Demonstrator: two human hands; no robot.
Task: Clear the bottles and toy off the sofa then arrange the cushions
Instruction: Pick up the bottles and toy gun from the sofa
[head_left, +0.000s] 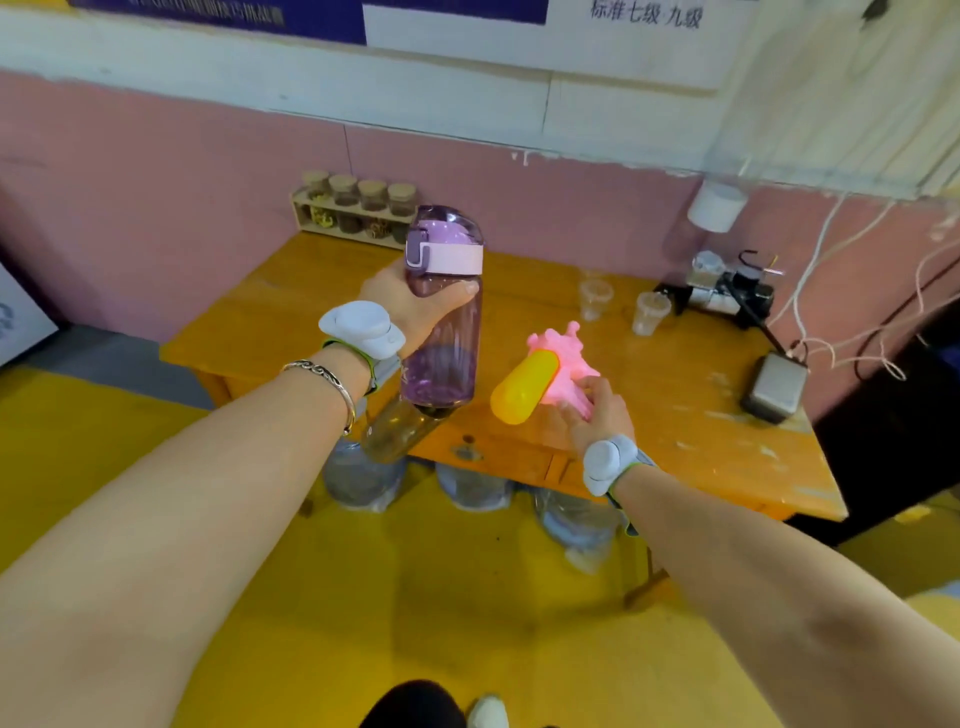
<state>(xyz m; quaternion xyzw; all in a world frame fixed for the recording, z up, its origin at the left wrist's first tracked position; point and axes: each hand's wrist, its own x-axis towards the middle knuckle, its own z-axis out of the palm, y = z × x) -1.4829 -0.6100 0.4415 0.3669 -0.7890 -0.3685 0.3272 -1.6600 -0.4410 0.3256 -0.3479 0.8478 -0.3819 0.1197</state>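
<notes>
Arms outstretched — left hand grips a bottle, right hand a toy.

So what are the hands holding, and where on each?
The left hand grips the purple bottle just below its lid. The right hand grips the pink-and-yellow toy by its pink near end.

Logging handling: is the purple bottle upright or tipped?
Upright: the left hand grips the purple bottle near its top, capped end up, base down.
</notes>
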